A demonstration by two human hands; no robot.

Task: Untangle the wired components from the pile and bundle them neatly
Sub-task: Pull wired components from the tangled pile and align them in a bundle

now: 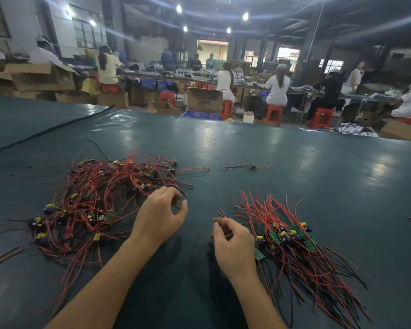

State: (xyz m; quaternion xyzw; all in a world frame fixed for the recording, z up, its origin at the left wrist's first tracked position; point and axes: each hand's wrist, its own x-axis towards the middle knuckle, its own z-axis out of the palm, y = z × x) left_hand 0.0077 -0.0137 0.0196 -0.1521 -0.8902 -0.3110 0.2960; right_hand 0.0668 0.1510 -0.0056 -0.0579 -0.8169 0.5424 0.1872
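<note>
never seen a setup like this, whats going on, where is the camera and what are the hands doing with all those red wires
There is no machine here. This is one picture from a wide-angle camera worn on a person's head, looking forward and down at their own bare hands. The left hand is at the edge of a tangled pile of small circuit boards with red and black wires. The right hand is beside a tidier bundle, where the boards lie together and the wires fan out alike. One stray component lies alone farther back. Everything rests on a dark green table cover. Both hands have curled fingers, as if pinching a thin wire, but it is too small to tell whether anything is held. Behind, other people sit at workbenches.
</note>
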